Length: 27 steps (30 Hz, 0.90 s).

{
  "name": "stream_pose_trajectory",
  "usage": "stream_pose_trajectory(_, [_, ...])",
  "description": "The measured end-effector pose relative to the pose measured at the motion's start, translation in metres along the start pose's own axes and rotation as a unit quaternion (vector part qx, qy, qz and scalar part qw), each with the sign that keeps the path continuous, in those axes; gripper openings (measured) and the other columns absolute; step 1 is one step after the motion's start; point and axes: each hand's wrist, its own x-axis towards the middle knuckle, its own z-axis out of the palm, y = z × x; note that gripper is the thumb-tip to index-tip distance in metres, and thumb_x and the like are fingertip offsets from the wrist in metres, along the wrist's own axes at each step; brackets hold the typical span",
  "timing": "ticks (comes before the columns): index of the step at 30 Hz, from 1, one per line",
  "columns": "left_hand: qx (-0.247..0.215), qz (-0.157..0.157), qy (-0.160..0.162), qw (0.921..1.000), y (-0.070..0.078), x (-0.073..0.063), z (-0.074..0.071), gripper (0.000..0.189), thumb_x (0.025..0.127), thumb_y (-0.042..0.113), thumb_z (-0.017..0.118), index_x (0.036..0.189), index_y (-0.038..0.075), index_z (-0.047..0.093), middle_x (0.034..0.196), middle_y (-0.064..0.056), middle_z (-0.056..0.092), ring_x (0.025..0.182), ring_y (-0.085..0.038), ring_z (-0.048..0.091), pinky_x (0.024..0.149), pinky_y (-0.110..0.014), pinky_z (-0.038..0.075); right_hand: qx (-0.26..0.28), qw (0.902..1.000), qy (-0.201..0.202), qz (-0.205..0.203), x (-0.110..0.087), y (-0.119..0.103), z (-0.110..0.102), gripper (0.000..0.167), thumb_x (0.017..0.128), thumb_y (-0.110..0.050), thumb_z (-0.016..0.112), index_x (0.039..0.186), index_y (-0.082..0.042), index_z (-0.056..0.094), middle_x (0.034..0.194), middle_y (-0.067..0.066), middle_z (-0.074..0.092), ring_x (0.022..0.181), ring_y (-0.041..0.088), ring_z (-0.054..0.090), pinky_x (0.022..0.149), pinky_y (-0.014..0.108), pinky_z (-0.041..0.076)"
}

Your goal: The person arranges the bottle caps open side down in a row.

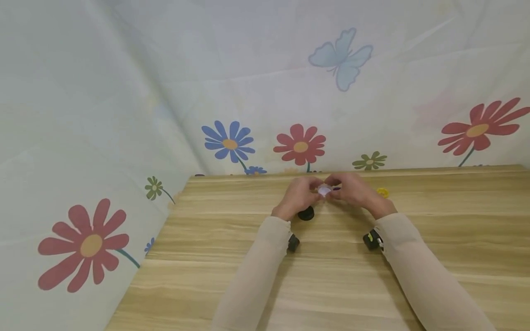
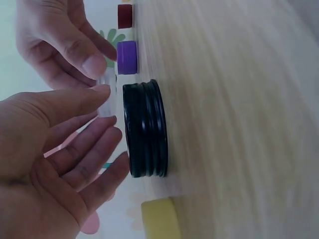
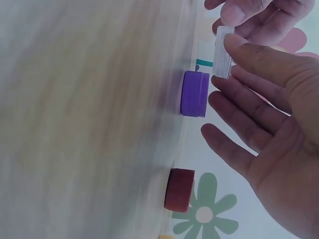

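A translucent white bottle cap (image 3: 223, 52) is held up between the two hands, its rim pinched from both sides. The left hand (image 1: 299, 196) grips its left side with thumb and fingertips; the right hand (image 1: 352, 189) pinches the right side. A black ridged lid (image 2: 145, 128) lies on the table beneath the left hand. Beyond it stands a purple cap (image 3: 195, 93), close under the white cap and mostly hidden by the right hand in the head view. A dark red cap (image 3: 179, 190) stands below the right hand in the right wrist view.
A yellow cap (image 1: 383, 192) lies right of the right wrist. Another yellow piece (image 2: 160, 219) shows past the black lid in the left wrist view. The wooden table (image 1: 331, 285) ends at a flower-printed cloth (image 1: 265, 92) behind and at left.
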Motion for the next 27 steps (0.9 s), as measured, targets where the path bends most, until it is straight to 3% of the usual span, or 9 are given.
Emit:
stream_pose_trajectory(9, [-0.059, 0.022, 0.021, 0.9978, -0.001, -0.003, -0.003, 0.030, 0.095, 0.003, 0.078, 0.125, 0.003, 0.076, 0.123, -0.008, 0.076, 0.112, -0.025, 0.072, 0.094, -0.026, 0.056, 0.003, 0.9999, 0.009, -0.004, -0.006, -0.006, -0.008, 0.027, 0.096, -0.008, 0.077, 0.120, 0.003, 0.073, 0.123, 0.022, 0.073, 0.118, 0.042, 0.066, 0.102, 0.059, 0.050])
stream_pose_trajectory(20, [-0.089, 0.060, 0.030, 0.9938, -0.003, -0.009, -0.008, 0.024, 0.096, 0.005, 0.079, 0.120, 0.004, 0.077, 0.121, -0.008, 0.076, 0.111, -0.028, 0.073, 0.090, -0.027, 0.058, -0.001, 0.9992, 0.026, -0.030, -0.017, -0.010, -0.016, 0.024, 0.096, -0.008, 0.076, 0.117, 0.003, 0.074, 0.119, 0.023, 0.074, 0.116, 0.043, 0.067, 0.099, 0.060, 0.051])
stream_pose_trajectory(27, [-0.094, 0.068, 0.030, 0.9928, -0.002, -0.010, -0.009, 0.020, 0.097, 0.007, 0.079, 0.117, 0.007, 0.079, 0.118, -0.006, 0.075, 0.109, -0.025, 0.073, 0.090, -0.028, 0.059, -0.001, 0.9985, 0.028, -0.046, -0.023, -0.012, -0.021, 0.021, 0.097, -0.010, 0.077, 0.115, 0.002, 0.075, 0.117, 0.020, 0.076, 0.116, 0.042, 0.067, 0.099, 0.061, 0.051])
